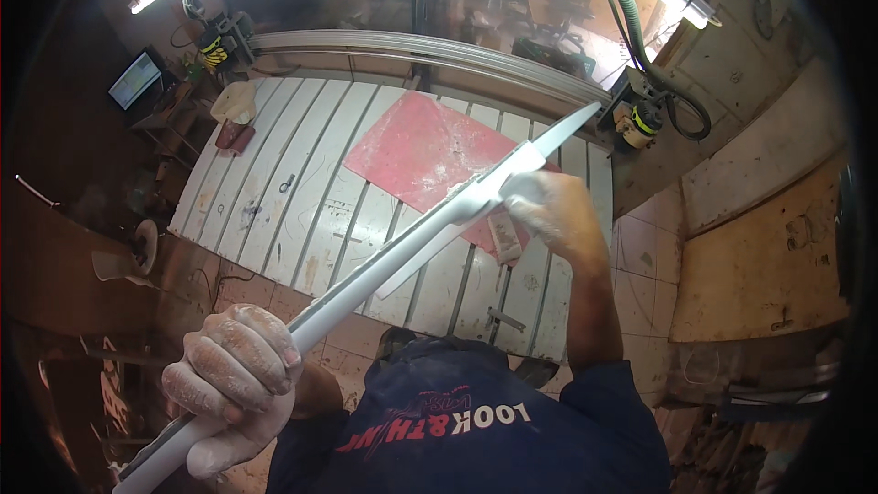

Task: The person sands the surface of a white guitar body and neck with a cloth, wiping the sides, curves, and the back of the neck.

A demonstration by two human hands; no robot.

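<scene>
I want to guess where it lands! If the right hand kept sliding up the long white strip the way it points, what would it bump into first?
Probably nothing soon. The right hand would reach the pointed tip of the long white strip, then likely cross the grey rail behind the white slatted table. Depth is hard to judge.

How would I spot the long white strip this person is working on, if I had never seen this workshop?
Find the big slatted white workbench with a pink sheet lying on it. Above it, running diagonally across the view, is the long white strip: the left hand grips its near end and the right hand presses on it further along. Unlike the flat sheet, it is narrow, held in the air, and ends in a point.
</scene>
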